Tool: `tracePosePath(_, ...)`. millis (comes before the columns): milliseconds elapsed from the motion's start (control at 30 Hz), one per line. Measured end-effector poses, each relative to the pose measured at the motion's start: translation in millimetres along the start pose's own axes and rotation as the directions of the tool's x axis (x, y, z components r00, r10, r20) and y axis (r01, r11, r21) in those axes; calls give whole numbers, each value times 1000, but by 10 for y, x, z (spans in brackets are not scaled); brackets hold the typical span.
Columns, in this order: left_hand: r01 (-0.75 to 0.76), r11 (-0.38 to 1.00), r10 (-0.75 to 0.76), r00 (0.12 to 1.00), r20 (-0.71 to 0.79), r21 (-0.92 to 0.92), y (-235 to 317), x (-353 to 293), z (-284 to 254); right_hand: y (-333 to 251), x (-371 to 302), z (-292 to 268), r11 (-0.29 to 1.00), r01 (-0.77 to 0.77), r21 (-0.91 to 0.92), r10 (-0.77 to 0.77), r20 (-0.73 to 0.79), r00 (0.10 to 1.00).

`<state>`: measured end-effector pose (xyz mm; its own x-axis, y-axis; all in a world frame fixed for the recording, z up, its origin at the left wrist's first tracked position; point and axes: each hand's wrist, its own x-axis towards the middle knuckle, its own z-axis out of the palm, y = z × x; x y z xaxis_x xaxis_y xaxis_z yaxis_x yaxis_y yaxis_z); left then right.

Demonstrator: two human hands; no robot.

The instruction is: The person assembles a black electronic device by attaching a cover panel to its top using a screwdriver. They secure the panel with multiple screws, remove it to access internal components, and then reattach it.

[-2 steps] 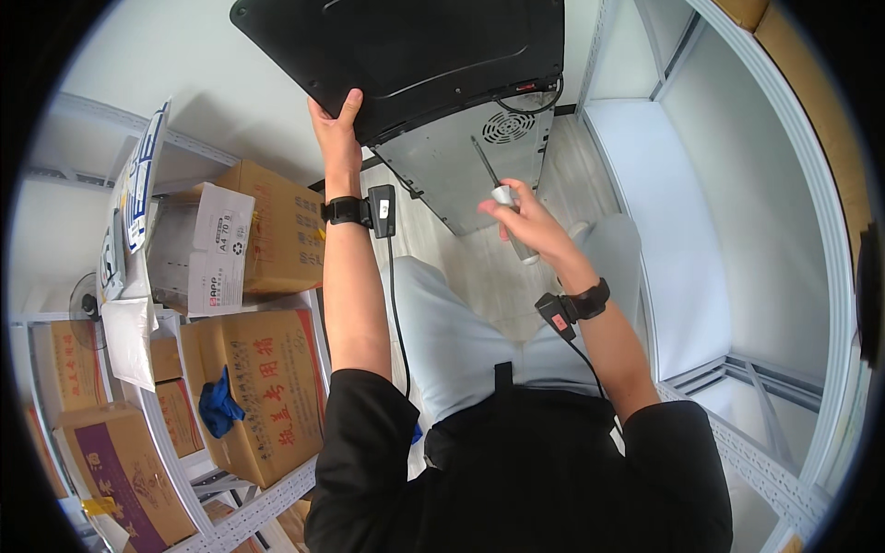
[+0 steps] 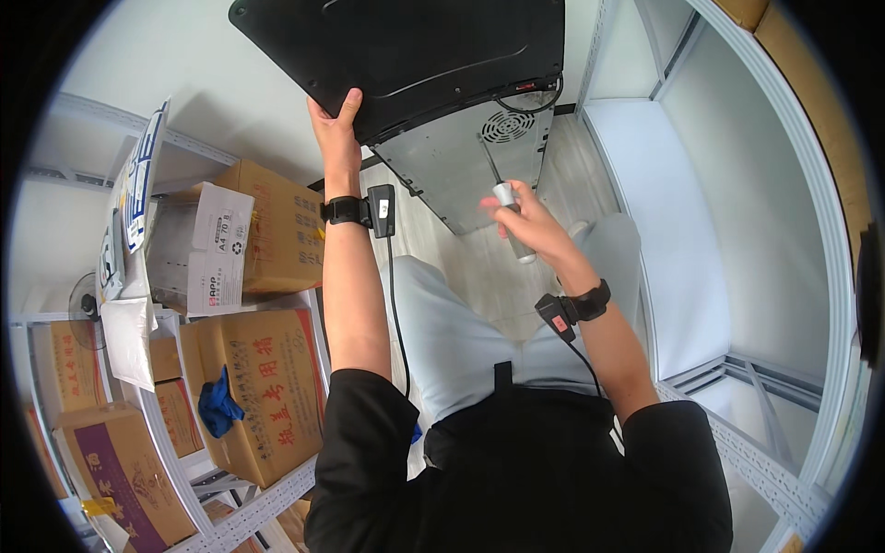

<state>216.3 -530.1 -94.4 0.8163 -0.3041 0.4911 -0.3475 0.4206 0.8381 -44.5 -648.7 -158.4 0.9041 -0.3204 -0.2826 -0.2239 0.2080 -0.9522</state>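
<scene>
My left hand (image 2: 339, 129) grips the lower left edge of a large black panel (image 2: 433, 55), thumb on its face and fingers hidden beneath. The panel sits above a grey metal appliance body (image 2: 433, 175) with a round slotted vent (image 2: 508, 127) and a short dark cable (image 2: 535, 107) at its upper right. In my right hand (image 2: 530, 221) is a screwdriver (image 2: 504, 194) with a grey and white handle. Its shaft points up in front of the metal face, left of the vent; whether the tip touches anything I cannot tell.
At left, a rack (image 2: 249, 502) holds several cardboard boxes (image 2: 267, 387), a blue cloth (image 2: 221, 403) and white plastic packages (image 2: 127, 341). White shelving (image 2: 659, 221) stands close on my right. My legs (image 2: 452, 341) are just below the appliance. Cables (image 2: 395, 304) run from both wrist straps.
The screwdriver's tip has shifted slightly to the right, and my right fingers have moved a little on the handle. My left hand and the panel look unmoved.
</scene>
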Motion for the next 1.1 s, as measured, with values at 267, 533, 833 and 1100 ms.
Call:
tracePosePath(267,-11,1000,11,1000,15,-11,-6,6,7,-123,16,-3,962,269,44,-268,-29,963)
tracePosePath(533,-1,999,1,1000,18,-34,-21,12,15,-82,165,28,953,298,61,-274,-255,927)
tracePosePath(833,13,1000,-14,999,43,5,-37,18,-37,-151,277,34,942,333,40,-298,-353,887)
tracePosePath(1100,21,1000,-20,998,53,-18,-9,3,-8,-120,377,-7,946,321,46,-286,-345,894)
